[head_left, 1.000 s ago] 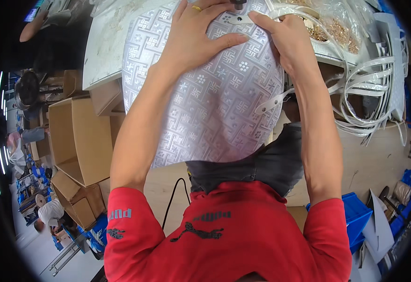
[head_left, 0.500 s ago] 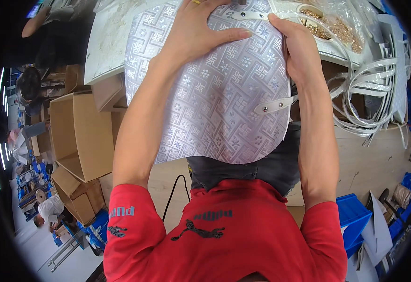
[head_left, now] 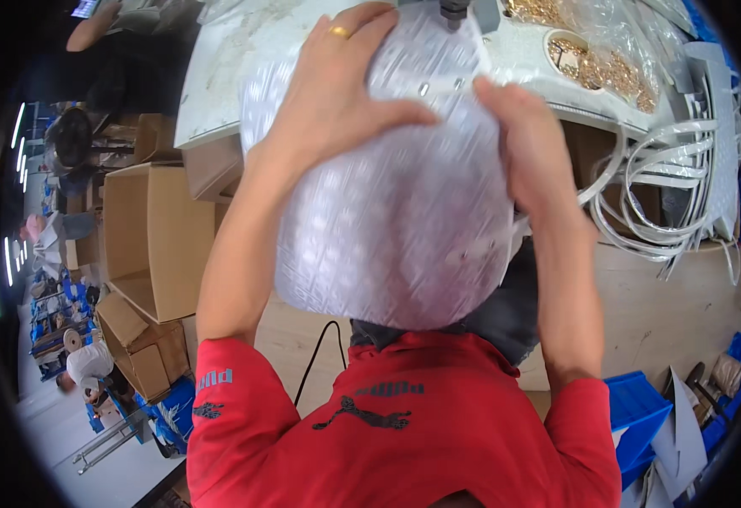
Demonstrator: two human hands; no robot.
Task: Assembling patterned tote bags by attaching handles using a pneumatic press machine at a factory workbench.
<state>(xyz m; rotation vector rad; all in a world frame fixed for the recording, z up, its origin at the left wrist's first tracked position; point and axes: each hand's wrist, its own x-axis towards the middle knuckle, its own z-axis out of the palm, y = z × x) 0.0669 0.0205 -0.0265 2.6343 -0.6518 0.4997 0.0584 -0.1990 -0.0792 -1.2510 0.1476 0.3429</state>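
A large silvery-lilac patterned sheet [head_left: 387, 229] with rounded corners hangs over the table's near edge, its lower end close to my red shirt; motion blurs it. My left hand [head_left: 328, 102] lies on its upper left part, thumb stretched out apart from the fingers. At the upper right edge my right hand [head_left: 531, 144] grips the sheet, the thumb on top beside a white riveted strap [head_left: 442, 86]. Lower on the right side, the strap's other riveted end is smeared. A dark metal machine tip [head_left: 453, 12] stands over the sheet's top.
Gold-coloured rivets [head_left: 603, 68] fill a round recess and a bag on the white table [head_left: 218, 93]. White straps [head_left: 666, 169] hang coiled at the right. Cardboard boxes [head_left: 176, 237] stand left, a blue bin [head_left: 637, 406] lower right. Other people are at the far left.
The sheet has shifted toward my body and is now blurred, both hands still on it. More of the machine tip shows at the top. The whole view has shifted slightly.
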